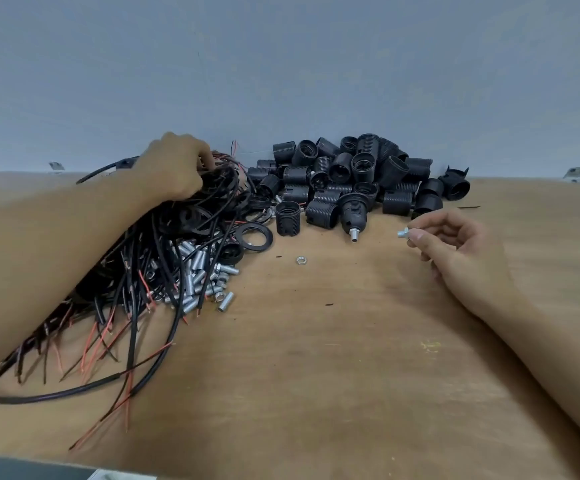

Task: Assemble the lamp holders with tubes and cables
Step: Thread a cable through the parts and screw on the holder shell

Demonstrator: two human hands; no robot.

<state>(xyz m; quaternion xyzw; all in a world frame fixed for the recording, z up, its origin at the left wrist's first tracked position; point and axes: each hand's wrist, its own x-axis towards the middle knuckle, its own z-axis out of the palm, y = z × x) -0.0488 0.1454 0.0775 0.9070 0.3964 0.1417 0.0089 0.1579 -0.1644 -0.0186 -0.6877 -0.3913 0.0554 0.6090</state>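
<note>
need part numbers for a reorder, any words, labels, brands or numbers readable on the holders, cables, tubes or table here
None: no text can be read anywhere in this view.
Black lamp holders: any moulded marks are too small and blurred to tell.
Cables: no print shows on the sheaths.
Metal tubes: bare.
Small metal part pinched by the right hand: no marking visible.
Yellow smudge on the table: not lettering.

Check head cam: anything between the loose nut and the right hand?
Head view: bare wooden table between the loose nut and the right hand.

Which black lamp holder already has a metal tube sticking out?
The lamp holder at the pile's front edge, with a short metal tube pointing toward the camera.
</note>
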